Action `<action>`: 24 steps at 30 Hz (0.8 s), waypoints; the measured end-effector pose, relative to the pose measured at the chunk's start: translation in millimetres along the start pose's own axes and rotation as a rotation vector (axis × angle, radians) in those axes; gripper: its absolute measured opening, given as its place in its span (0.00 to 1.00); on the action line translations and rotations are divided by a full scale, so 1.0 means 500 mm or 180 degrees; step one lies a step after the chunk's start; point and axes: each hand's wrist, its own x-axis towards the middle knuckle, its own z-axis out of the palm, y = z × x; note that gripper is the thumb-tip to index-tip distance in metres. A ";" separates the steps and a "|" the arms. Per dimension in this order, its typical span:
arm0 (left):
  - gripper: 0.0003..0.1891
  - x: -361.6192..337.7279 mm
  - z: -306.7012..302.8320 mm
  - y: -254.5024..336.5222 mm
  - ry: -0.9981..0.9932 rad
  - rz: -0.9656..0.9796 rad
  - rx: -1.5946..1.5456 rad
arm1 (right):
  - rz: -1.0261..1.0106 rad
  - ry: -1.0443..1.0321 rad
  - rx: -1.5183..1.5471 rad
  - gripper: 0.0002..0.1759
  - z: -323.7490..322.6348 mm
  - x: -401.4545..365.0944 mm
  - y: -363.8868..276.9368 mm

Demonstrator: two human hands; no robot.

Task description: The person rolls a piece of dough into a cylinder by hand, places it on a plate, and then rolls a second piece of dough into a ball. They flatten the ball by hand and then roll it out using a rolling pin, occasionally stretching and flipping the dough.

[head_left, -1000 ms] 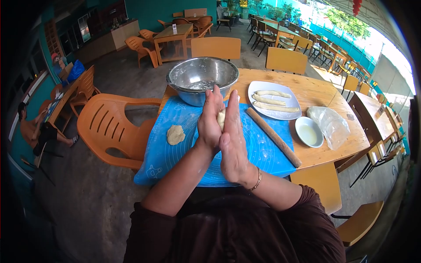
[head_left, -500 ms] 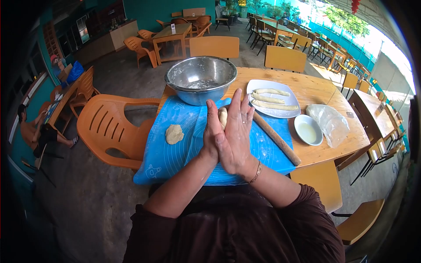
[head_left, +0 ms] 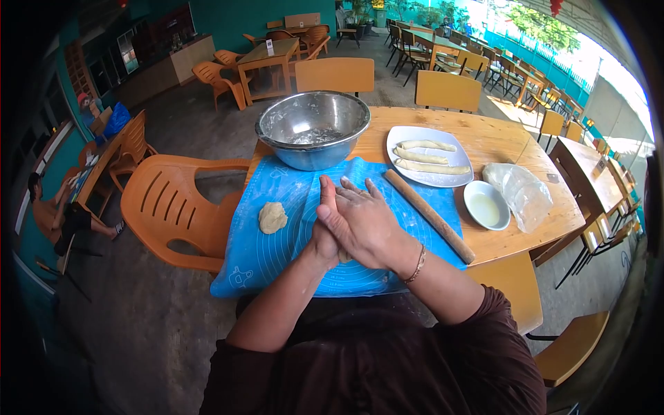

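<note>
Plainly, in the head view, both hands meet near the centre of the frame, above a thin blue mat [head_left: 266, 259] with printed white curves. The right hand [head_left: 368, 228] lies flat across the left hand [head_left: 320, 238], its fingers stretched out and dusted with something white. The left hand is largely covered; one finger stands straight, but I cannot tell how the others are bent. A small pale piece of dough [head_left: 344, 256] peeps out below the palms (most of it is hidden, so its shape stays uncertain).

Left of the hands, a soft, roundish, slightly lumpy ball [head_left: 273, 217] rests on the mat. Above, a shiny metal bowl [head_left: 311, 158] has whitish smears inside. To the right lies a smooth wooden rolling pin [head_left: 429, 216], slanting down along the mat. Beyond it, a white square plate [head_left: 397, 140] with rounded corners carries three long, pale strips [head_left: 434, 168]. Next to the plate, a small white bowl [head_left: 476, 218] contains a pale liquid, and a crumpled clear plastic bag [head_left: 527, 200] touches or nearly touches it; its contents are hard to make out. At the far left, a seated person [head_left: 48, 214] is dim near the dark lens border.
</note>
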 end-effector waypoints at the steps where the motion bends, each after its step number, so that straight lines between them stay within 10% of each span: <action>1: 0.52 0.006 -0.026 0.006 -0.0570 0.0029 0.0513 | -0.0004 -0.0018 0.0010 0.41 0.001 0.003 0.013; 3: 0.51 0.045 -0.105 0.025 -0.2004 -0.0340 0.1027 | 0.0334 -0.0016 0.1501 0.43 -0.009 0.011 0.043; 7: 0.47 -0.018 0.028 0.016 -0.0006 0.0210 -0.0060 | -0.0091 -0.0571 -0.0424 0.45 -0.027 -0.007 0.010; 10: 0.46 0.015 -0.078 0.052 -0.1665 -0.0116 0.1067 | 0.0479 0.0700 0.1226 0.40 -0.081 -0.003 0.045; 14: 0.29 0.016 -0.074 0.027 -0.1050 -0.0039 -0.0102 | 0.0756 0.0961 0.3206 0.33 -0.098 -0.052 0.102; 18: 0.20 0.003 -0.055 0.041 -0.0925 -0.0062 -0.0624 | 0.0913 0.0450 0.3439 0.44 0.000 -0.099 0.060; 24: 0.14 -0.023 0.014 0.011 -0.0312 0.0418 -0.1139 | -0.0334 0.1935 0.2098 0.58 0.104 -0.067 0.041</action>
